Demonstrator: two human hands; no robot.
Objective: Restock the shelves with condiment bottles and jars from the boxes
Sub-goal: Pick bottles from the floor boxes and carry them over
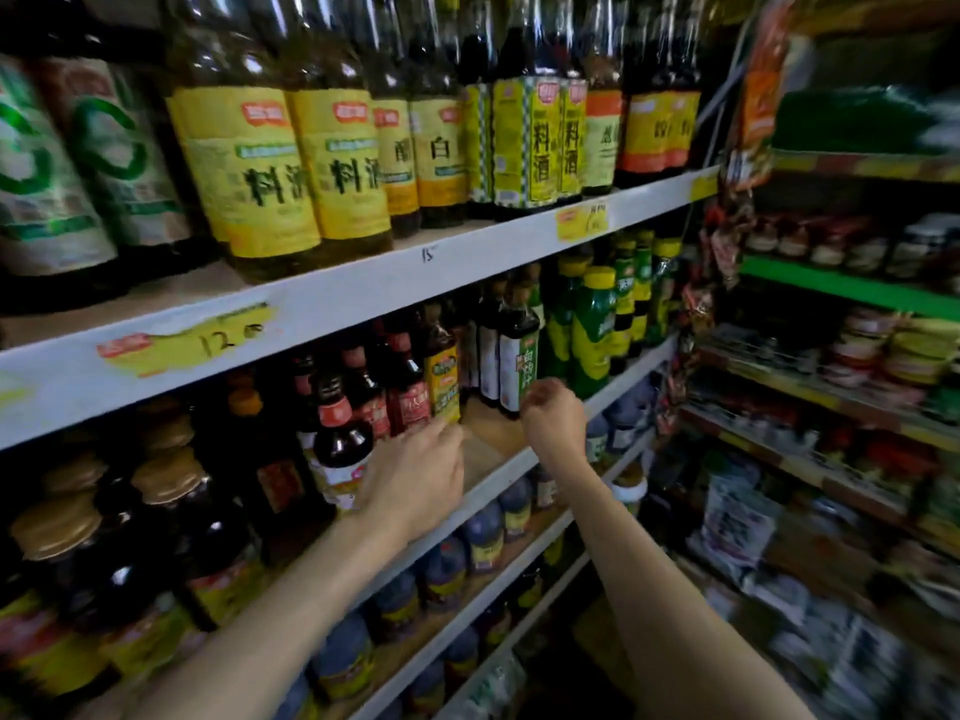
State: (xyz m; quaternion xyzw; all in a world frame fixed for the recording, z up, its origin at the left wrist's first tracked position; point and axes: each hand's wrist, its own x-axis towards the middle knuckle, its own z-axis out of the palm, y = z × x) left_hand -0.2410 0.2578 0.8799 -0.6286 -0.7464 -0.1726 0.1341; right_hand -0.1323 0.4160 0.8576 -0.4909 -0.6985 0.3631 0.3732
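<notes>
Both hands at the middle shelf (491,431), working the gap between bottles; no box in view.

Left hand (415,475) lies with fingers nearly straight against a red-capped bottle (340,439), tips by the yellow-labelled bottle (442,379). Right hand (550,413) is curled at the base of the green-labelled dark bottle (517,356); whether it pinches it cannot be told. Risk: the bottles stand tightly packed near the shelf edge, so a nudge from either wrist may topple one forward. Both palms and thumbs are hidden, and the right-hand racks are blurred.

Yellow price tag (582,220), hanging packets (724,246)
</notes>
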